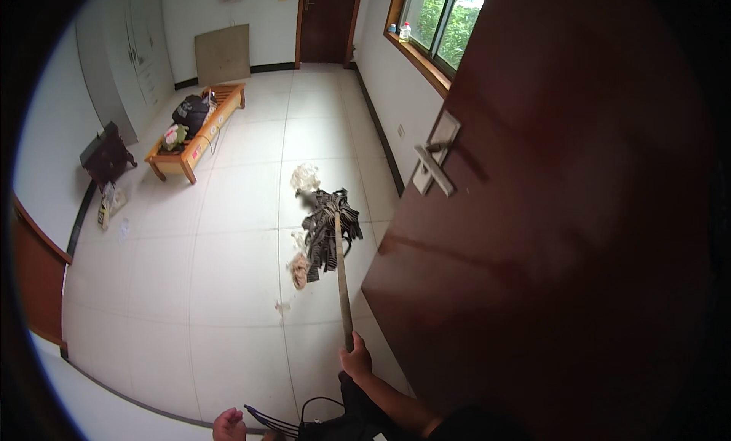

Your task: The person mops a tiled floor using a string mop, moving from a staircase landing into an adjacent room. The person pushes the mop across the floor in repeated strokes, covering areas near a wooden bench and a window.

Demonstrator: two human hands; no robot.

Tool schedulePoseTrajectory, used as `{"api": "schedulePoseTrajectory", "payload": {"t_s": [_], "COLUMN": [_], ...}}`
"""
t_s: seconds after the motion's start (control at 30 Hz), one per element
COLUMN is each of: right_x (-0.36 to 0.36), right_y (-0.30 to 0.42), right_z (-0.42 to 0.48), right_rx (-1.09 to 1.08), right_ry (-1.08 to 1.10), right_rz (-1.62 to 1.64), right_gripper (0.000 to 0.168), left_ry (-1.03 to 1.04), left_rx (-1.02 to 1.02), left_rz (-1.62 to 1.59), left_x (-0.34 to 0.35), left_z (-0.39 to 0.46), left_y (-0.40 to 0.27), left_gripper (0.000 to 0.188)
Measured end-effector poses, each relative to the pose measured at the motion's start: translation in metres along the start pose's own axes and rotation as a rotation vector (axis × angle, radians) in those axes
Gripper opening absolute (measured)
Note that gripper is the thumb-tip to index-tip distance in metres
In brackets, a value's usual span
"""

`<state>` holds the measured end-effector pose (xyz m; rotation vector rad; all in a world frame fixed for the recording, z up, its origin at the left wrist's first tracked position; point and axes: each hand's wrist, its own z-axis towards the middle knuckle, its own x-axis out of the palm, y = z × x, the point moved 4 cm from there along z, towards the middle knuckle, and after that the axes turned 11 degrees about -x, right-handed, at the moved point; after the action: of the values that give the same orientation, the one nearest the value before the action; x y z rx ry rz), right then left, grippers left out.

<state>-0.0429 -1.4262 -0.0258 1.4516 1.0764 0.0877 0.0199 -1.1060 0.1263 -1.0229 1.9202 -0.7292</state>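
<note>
My right hand [356, 358] grips the upper end of the wooden handle of a mop [343, 287]. The mop's striped dark cloth-strip head [326, 230] lies spread on the pale tiled floor. Along its left side are a tan crumpled piece [299, 271] and a small whitish scrap [298, 239]; a crumpled clear plastic bag [305, 177] lies just beyond the head. A small scrap [282, 307] is on the floor nearer to me. My left hand [229, 425] is at the bottom edge, fingers curled, holding nothing that I can see, beside some black cables [268, 416].
A dark red door [514, 212] with a lever handle [435, 161] stands at the right. A wooden bench [216, 127] bearing a black bag stands at the upper left, near a small dark cabinet [107, 155] and a plastic bag [109, 204]. A board [223, 54] leans on the far wall.
</note>
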Motion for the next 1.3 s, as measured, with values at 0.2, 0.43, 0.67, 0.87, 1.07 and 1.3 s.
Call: {"api": "schedulePoseTrajectory", "payload": {"t_s": [0.2,0.43,0.67,0.87,1.07,1.3], "right_x": [-0.001,0.032,0.063,0.079,0.067,0.048], "right_y": [0.024,0.095,0.089,0.109,0.114,0.138], "right_z": [0.126,0.223,0.228,0.248,0.330,0.430], "right_rx": [0.050,0.050,0.135,0.152,0.191,0.202], "right_ry": [0.052,0.030,-0.038,-0.045,-0.086,-0.054], "right_rz": [0.023,0.087,0.113,0.053,-0.004,-0.058], "right_gripper": [0.057,0.059,0.059,0.058,0.057,0.059], "left_ry": [0.034,-0.046,-0.065,0.086,0.014,0.051], "left_rx": [0.025,-0.051,-0.185,-0.030,-0.079,-0.091], "left_rz": [0.001,-0.139,-0.272,-0.250,-0.249,-0.211], "left_x": [0.049,0.050,0.050,0.051,0.055,0.100], "left_z": [0.059,0.083,0.167,0.258,0.313,0.386], "left_y": [-0.073,-0.116,-0.130,-0.180,-0.227,-0.284], "left_gripper": [0.032,0.029,0.028,0.029,0.030,0.032]}}
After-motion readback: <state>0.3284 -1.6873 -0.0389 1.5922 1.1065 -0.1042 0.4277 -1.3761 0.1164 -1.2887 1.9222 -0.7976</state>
